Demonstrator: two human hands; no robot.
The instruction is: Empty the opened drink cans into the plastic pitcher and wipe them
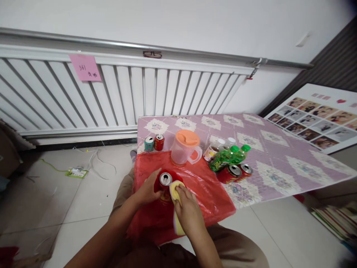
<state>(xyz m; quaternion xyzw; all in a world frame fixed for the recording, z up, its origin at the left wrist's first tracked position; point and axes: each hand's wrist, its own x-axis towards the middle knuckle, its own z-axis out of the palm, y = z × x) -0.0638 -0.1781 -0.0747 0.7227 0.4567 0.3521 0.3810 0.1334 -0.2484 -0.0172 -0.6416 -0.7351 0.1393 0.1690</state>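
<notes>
- Forearms (111, 227) lay nearest; left hand (150, 188) clasped a red can (165, 185), right hand (186, 203) clutched a yellow cloth (174, 190).
- Wrinkled red plastic (200, 188) might have slipped, tipping the can.

You face a white radiator (124, 82) bearing a pink note (85, 68); a power strip (76, 172) lies on the floor (95, 197) at left, a photo board (312, 116) at far right.

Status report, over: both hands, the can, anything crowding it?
Left hand around the upright red can. Right hand gripping yellow cloth at the can's right side. Can's top open. Orange-lidded pitcher standing beyond, apart from both hands.
</notes>
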